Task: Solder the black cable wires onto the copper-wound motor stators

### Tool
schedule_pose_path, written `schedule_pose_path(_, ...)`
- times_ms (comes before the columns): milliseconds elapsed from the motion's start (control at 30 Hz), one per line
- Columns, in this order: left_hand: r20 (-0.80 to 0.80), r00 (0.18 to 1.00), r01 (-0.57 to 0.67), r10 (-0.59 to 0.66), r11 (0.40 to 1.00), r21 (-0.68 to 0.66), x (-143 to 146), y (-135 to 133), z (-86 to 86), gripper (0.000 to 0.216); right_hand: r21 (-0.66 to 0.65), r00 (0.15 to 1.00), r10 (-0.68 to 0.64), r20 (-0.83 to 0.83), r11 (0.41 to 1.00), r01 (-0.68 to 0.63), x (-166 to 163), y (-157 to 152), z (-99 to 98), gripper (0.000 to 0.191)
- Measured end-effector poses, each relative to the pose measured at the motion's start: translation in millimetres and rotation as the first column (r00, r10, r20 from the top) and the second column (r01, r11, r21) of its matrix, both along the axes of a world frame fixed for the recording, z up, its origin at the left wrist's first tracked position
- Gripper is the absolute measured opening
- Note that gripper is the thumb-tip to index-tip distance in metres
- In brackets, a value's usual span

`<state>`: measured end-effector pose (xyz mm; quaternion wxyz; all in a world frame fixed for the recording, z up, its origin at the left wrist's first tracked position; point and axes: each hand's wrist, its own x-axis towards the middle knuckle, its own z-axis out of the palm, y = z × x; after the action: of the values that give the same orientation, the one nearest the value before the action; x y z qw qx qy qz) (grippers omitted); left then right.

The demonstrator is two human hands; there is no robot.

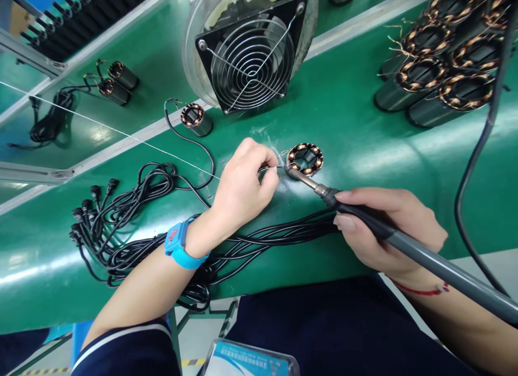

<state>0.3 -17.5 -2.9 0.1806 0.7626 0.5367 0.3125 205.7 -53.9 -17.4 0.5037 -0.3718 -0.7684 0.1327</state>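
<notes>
My right hand (388, 230) is wrapped round the dark handle of a soldering iron (360, 217). Its metal tip reaches the near left rim of a motor stator (313, 163) with copper windings, standing on the green bench. My left hand (249, 173), with a blue watch on its wrist, pinches the thin end of a black cable (267, 168) beside that tip. Fine copper wires stick out from the stator's left side, close to the fingertips; whether they touch the cable end I cannot tell.
Beyond the stator stands a fan with a wire guard (251, 76). Several stators (435, 103) crowd the right; another stator (197, 120) with a cable is left of the fan. Bundled black cables (133, 246) lie along the near left. The iron's cord (471, 176) hangs at right.
</notes>
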Motion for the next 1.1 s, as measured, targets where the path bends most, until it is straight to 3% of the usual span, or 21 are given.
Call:
schedule_pose_path(267, 0.029, 1.000, -0.002, 0.000, 0.999, 0.048, 0.9, -0.4, -1.0, 0.018, -0.089, 0.999, 0.045, -0.016, 0.995, -0.046, 2.6, 2.3, 2.3, 0.026)
schedule_pose_path(567, 0.018, 1.000, -0.003, 0.002, 0.998, 0.057, 0.6, -0.1, 0.1, 0.018, -0.262, 0.973, 0.079, 0.217, 0.965, -0.020, -3.8, 32.1, 37.5, 0.032)
schedule_pose_path(767, 0.002, 1.000, -0.003, 0.002, 0.997, 0.079, 0.6, -0.2, 0.4, 0.019, -0.408, 0.972, 0.177, 0.156, 0.907, -0.100, -16.2, 52.8, 18.4, 0.047)
schedule_pose_path(900, 0.012, 1.000, 0.007, -0.008, 0.995, 0.102, 0.7, -0.5, 0.1, 0.020, -0.409, 0.985, 0.134, 0.105, 0.909, -0.080, -23.6, 52.3, 3.6, 0.043)
schedule_pose_path(1100, 0.026, 0.999, 0.035, -0.038, 0.995, 0.090, -2.1, 0.2, 1.0, 0.017, -0.387, 0.985, 0.140, 0.098, 0.918, -0.092, -27.1, 55.2, 0.0, 0.042)
